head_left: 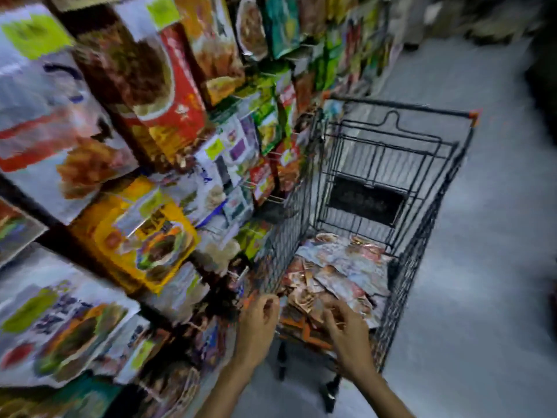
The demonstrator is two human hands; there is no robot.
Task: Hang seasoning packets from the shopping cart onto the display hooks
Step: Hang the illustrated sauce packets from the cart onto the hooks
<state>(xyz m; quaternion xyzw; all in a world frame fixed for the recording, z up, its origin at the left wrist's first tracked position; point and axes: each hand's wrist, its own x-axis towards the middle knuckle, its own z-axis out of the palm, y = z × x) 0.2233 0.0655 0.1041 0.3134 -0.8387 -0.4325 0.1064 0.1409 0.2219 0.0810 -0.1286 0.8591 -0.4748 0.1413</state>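
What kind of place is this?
Likely a grocery store aisle: food packets hanging on display hooks, a wire shopping cart holding loose packets, and a bare grey floor.

Gloss and metal everywhere, pretty much
The shopping cart [422,236] right of centre is black coated wire metal with orange plastic corner caps [473,115]; the seasoning packets [346,267] inside look like crinkly glossy film, same as the hanging packets [168,95] upper left on thin metal hooks [275,198]. Floor [482,267] lower right is smooth, dull grey.
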